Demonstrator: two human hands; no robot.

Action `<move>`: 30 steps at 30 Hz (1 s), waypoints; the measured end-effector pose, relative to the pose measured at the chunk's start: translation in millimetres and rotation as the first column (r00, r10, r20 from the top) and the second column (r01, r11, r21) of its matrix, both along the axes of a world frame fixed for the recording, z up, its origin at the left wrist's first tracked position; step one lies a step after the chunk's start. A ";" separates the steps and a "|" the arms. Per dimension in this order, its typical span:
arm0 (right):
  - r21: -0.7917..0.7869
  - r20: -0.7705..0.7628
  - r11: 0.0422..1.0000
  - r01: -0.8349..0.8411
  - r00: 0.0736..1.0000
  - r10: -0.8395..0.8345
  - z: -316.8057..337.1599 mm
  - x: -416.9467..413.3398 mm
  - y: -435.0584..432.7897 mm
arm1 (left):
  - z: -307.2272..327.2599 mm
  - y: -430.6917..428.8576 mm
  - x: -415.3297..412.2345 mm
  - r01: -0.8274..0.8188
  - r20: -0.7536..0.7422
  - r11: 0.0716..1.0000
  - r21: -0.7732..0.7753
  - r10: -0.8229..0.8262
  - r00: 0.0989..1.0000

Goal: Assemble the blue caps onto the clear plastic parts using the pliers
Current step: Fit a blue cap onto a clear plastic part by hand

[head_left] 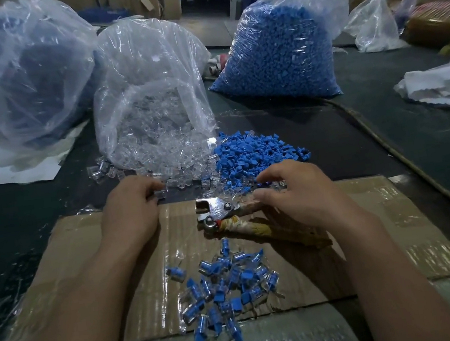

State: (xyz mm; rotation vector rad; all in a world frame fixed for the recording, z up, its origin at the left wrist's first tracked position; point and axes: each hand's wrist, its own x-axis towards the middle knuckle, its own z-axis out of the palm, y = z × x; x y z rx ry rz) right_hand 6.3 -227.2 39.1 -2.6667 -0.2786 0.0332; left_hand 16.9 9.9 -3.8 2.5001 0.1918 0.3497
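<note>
Cardboard (382, 206) covers the desk (22, 216); left grip (131, 209) pinches a clear plastic part (161, 193), right grip (297, 200), hold unclear, overlies the pliers (213, 208) by the blue caps (253, 154): seat one squarely before squeezing.

On the cardboard (94, 275), the assembled pieces (229, 288) lie at front centre, with the pliers (218, 211) behind them, handles under the right hand (302, 197). Behind the cardboard, parts (178, 177) spill from their bag (151, 108) at the left hand (131, 209), and the caps (253, 152) lie heaped to their right. The caps bag (277, 56) stands behind the heap, and a third bag (17, 78) stands far left.
</note>
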 end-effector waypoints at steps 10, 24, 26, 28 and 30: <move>0.086 0.072 0.990 0.110 0.991 -0.117 0.2 5.0 -8.7 | 3.5 -0.7 -1.9 -0.005 0.001 1.000 0.024 0.005 1.000; 0.061 0.164 0.975 0.213 0.961 -0.221 -15.1 23.1 -8.6 | 31.6 -26.9 -27.9 0.198 0.120 0.682 -0.704 -0.161 0.980; -0.017 0.167 0.976 0.219 0.963 -0.213 -18.9 26.9 -3.3 | 32.2 -30.2 -28.6 0.193 0.102 0.648 -0.736 -0.176 0.979; -0.086 0.166 0.967 0.241 0.960 -0.225 -21.3 30.5 0.4 | 32.8 -32.1 -29.2 0.181 0.092 0.611 -0.770 -0.175 0.980; -0.131 0.158 0.958 0.257 0.959 -0.235 -23.0 33.1 2.5 | 33.0 -32.0 -29.4 0.184 0.094 0.591 -0.785 -0.180 0.979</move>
